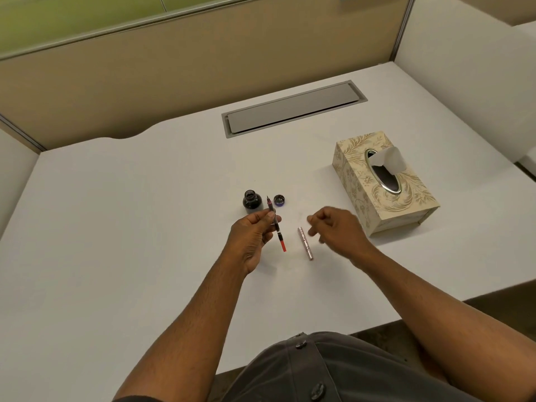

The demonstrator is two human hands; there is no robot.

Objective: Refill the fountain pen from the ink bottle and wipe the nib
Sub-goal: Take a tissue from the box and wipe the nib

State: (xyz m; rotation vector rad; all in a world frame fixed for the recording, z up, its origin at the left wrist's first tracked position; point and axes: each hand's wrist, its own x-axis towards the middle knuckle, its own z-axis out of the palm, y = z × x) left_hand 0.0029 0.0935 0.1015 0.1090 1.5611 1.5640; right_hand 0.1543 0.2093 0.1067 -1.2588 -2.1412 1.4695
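Observation:
My left hand grips the fountain pen's front section, nib pointing away toward the ink bottle, its red converter sticking out toward me. The open ink bottle stands just beyond that hand, and its black cap lies to the right of the bottle. The pen's silvery barrel lies on the white desk between my hands. My right hand hovers blurred just right of the barrel, fingers loosely curled, holding nothing.
A patterned tissue box with a tissue sticking up stands to the right of my right hand. A grey cable flap is set into the desk farther back. Partition walls enclose the desk on three sides.

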